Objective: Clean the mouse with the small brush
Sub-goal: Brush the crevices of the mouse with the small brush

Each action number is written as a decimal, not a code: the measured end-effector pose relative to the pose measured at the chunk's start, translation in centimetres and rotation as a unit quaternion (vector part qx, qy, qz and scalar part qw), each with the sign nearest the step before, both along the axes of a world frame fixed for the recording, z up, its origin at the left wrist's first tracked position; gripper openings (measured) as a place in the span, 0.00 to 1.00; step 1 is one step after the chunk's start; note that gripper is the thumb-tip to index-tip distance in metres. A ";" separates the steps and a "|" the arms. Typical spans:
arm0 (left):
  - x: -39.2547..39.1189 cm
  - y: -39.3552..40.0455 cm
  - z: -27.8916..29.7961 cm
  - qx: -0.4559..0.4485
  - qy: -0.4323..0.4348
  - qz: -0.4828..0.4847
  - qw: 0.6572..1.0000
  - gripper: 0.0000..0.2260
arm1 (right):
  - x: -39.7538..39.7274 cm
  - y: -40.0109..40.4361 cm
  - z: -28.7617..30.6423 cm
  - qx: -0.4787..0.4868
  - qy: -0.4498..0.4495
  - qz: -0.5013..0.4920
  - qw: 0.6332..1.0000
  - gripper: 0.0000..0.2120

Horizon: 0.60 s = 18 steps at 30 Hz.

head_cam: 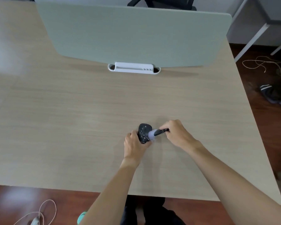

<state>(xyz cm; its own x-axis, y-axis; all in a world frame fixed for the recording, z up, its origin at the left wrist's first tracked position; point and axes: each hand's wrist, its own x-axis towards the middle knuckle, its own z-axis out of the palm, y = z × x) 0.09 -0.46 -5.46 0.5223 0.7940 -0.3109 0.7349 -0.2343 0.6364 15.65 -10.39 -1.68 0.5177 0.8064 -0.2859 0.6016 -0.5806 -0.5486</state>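
My left hand (134,146) clamps the crumb-speckled black plastic mouse (144,133) on the pale wooden desk (71,119), while right of the mouse my right hand's (177,133) fingers pinch the small pale-bristled, black-handled brush (156,132), whose hard sweeps could scatter crumbs across the desk.

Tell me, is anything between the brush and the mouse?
Nothing visible. The right hand holds the small brush, whose bristles already touch the speckled mouse; the left hand only steadies its near end.
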 end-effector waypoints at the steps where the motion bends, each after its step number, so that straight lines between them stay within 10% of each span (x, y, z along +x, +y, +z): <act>1: 0.0 -0.2 0.0 0.008 -0.004 -0.001 1.000 0.27 | 0.2 0.1 0.2 0.005 -0.006 -0.003 1.000 0.19; 18: 0.0 -2.4 0.0 0.018 -0.027 0.062 0.998 0.40 | 0.0 1.1 1.6 0.007 -0.064 0.156 0.986 0.22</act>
<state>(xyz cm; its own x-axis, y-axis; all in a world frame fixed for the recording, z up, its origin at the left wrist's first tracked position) 0.10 -2.85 -5.43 0.4352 0.8632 -0.2558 0.7248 -0.1674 0.6683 15.69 -9.33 -0.08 0.2747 0.9355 -0.2223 0.8150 -0.3492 -0.4625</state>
